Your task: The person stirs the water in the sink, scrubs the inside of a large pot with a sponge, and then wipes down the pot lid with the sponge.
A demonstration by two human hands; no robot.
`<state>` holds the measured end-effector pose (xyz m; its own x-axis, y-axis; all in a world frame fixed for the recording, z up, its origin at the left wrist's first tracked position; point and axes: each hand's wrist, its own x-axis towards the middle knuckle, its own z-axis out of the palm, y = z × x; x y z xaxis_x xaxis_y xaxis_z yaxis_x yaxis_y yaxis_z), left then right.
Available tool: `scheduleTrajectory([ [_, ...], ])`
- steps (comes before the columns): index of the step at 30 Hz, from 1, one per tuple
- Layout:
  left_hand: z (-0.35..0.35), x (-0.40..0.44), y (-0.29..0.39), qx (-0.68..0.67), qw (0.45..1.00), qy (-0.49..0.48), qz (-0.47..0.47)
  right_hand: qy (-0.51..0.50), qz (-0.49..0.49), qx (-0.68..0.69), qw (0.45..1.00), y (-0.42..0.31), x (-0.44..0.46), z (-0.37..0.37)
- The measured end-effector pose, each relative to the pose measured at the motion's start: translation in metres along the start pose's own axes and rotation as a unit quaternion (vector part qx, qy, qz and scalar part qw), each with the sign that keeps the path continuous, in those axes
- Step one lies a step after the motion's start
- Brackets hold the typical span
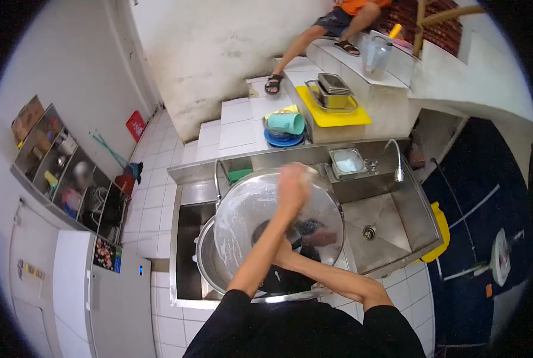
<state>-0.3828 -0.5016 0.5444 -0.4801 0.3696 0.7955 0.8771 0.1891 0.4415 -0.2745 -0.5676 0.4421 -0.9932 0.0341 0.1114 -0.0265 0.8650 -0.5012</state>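
A large round metal pot lid [248, 206], streaked with white suds, lies tilted across the sink. My left hand [293, 188], blurred by motion, is closed and presses near the lid's far edge. A pale piece that looks like a sponge [308, 171] shows at its fingers. Below, my left forearm crosses in front of my right hand [284, 254]. That hand is at the lid's middle and seems to grip its handle; most of its fingers are hidden. Under the lid, on the left, part of a big metal pot [207, 256] shows.
A steel double sink has a right basin [377, 224] and a tap [399, 173]. Behind stand a soapy steel container [348, 164], a stack of bowls with a green cup [286, 123] and steel pans on a yellow board [338, 119]. A person's legs [302, 51] rest on the steps.
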Motion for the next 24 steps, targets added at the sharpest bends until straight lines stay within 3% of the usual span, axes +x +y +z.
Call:
scheduleTrajectory([
  [1,0.008,-0.003,0.013,-0.039,0.995,-0.073,0.052,0.073,-0.085,0.053,0.992,0.002,-0.002,0.003],
  [2,0.01,-0.004,0.024,-0.08,0.981,-0.144,0.102,-0.051,-0.04,-0.103,0.993,-0.017,0.003,-0.025],
  [3,0.006,-0.003,0.025,-0.077,0.984,-0.131,0.093,-0.061,-0.048,-0.111,0.991,-0.014,-0.001,-0.023],
  [5,-0.009,0.003,0.019,-0.05,0.987,-0.09,0.12,0.078,-0.087,-0.07,0.991,-0.006,-0.005,-0.019],
  [6,-0.019,0.007,0.003,-0.03,0.993,-0.044,0.102,-0.028,0.031,-0.026,0.999,-0.018,-0.003,-0.036],
  [8,-0.048,0.012,-0.024,0.031,0.999,0.003,0.011,-0.066,0.035,-0.066,0.995,-0.028,-0.01,-0.058],
  [9,-0.048,0.015,-0.022,0.03,0.999,-0.001,0.02,-0.108,0.042,-0.103,0.988,-0.028,-0.012,-0.063],
  [11,-0.051,0.008,-0.017,0.056,0.986,0.08,-0.134,-0.082,0.04,-0.105,0.99,-0.023,-0.008,-0.053],
  [12,-0.035,0.0,-0.008,0.029,0.994,0.077,-0.077,-0.001,-0.021,-0.082,0.996,-0.012,-0.003,-0.035],
  [14,-0.032,0.005,0.013,-0.022,0.996,-0.051,0.073,0.16,-0.099,-0.013,0.982,0.003,0.006,-0.006],
  [15,-0.03,0.007,0.016,-0.05,0.984,-0.113,0.128,0.15,-0.101,-0.014,0.983,-0.001,0.006,-0.006],
  [17,-0.035,0.015,-0.004,-0.034,0.991,-0.09,0.096,-0.031,0.044,-0.063,0.997,-0.016,0.006,-0.026],
  [19,-0.061,0.02,-0.022,0.0,0.997,-0.078,0.014,-0.022,0.01,-0.094,0.995,-0.026,-0.009,-0.051],
  [21,-0.065,0.003,-0.029,0.061,0.994,0.003,-0.094,0.022,0.004,-0.104,0.994,-0.022,-0.013,-0.053],
  [22,-0.067,-0.002,-0.023,0.06,0.995,-0.002,-0.079,0.001,0.015,-0.1,0.995,-0.019,-0.01,-0.053],
  [24,-0.07,-0.023,-0.005,-0.063,0.986,-0.1,0.119,0.017,0.033,-0.073,0.997,-0.021,-0.005,-0.051],
])
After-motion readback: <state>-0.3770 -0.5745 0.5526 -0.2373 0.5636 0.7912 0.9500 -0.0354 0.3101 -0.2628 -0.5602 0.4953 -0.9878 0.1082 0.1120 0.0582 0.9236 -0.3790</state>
